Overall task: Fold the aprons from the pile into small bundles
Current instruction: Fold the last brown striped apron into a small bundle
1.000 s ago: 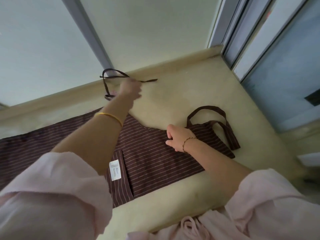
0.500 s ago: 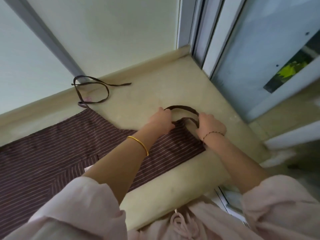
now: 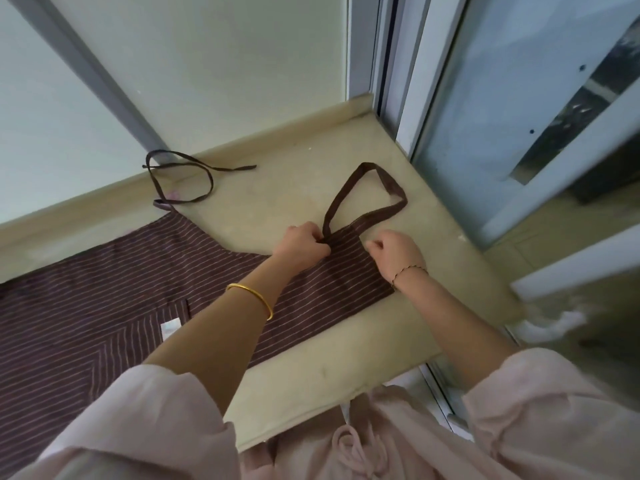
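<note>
A brown apron (image 3: 104, 299) with thin pale stripes lies flat on a beige ledge (image 3: 311, 375), its bib end pointing right. My left hand (image 3: 300, 242) pinches the bib's top corner where the neck strap starts. Beside it, my right hand (image 3: 394, 254) rests curled on the bib's other top corner. The neck strap (image 3: 367, 199) lies as an open loop on the ledge beyond both hands. A waist tie (image 3: 183, 181) curls loosely near the back wall. A white label (image 3: 170, 326) shows on the apron by my left forearm.
A pale wall with a grey bar (image 3: 86, 74) runs behind the ledge. Sliding window frames and glass (image 3: 485, 116) close off the right side. The ledge's front edge is near my body, with a track (image 3: 446, 403) at its right.
My left hand left the waist tie at the back and came to the bib. Both hands spread the neck strap out into a flat loop away from the bib.
</note>
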`<state>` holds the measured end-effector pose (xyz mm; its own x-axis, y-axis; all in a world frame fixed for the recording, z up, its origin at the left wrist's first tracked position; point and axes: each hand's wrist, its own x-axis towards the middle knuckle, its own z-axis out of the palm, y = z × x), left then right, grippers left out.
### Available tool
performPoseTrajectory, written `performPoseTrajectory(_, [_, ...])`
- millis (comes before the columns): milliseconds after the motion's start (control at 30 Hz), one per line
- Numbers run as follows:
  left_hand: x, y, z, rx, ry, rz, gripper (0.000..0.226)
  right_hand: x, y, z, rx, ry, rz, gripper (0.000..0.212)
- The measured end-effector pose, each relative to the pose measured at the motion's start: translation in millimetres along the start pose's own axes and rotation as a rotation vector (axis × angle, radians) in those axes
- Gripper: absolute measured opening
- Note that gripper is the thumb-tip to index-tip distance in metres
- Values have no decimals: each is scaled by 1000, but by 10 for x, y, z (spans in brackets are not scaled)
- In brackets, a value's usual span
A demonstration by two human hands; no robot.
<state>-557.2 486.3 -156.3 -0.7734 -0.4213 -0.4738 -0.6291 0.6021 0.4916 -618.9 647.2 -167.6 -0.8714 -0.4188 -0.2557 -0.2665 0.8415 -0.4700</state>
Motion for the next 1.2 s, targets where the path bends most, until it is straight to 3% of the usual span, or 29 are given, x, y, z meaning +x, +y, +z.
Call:
performPoseTrajectory(67, [-9,66,-14,-27,-35,20,31,-53,-2,59,29,-84,-36,39])
performPoseTrajectory(167, [-10,158,-58,-30,-99,71,26,-82,-37,69,181,-118,-52,22])
performPoseTrajectory(233, [-21,189,-72,-59,-116,101,23,-111,-65,64,255,-123,-53,25])
performPoseTrajectory(367, [-24,228,-30,-113,-58,155,28,-130,-62,106,423,-109,17,25])
performPoseTrajectory(467, [-15,257,16,-198,-32,118,36,-109,-43,164,294,-153,-13,23])
performPoseTrajectory(533, [0,325,38,-295,-99,71,37,-90,-52,179,199,-144,-34,26])
performPoseTrajectory(600, [13,426,49,-387,-164,49,31,-85,-60,181,177,-137,-67,14])
performPoseTrajectory(700, [55,550,81,-278,-150,131,23,-91,-64,195,99,-124,-127,24])
performPoseTrajectory(767, [92,612,103,-250,-44,180,23,-109,-65,214,14,-107,-136,17])
performPoseTrajectory(900, [108,740,2,-582,82,100,23,-186,-32,251,-135,-41,-88,23])
performPoseTrajectory(1033, [61,867,-244,-1067,19,82,23,-254,-48,290,-205,9,-78,25])
performPoseTrajectory(1200, [22,996,-572,-1121,9,225,30,-247,-120,272,-193,23,-19,26])
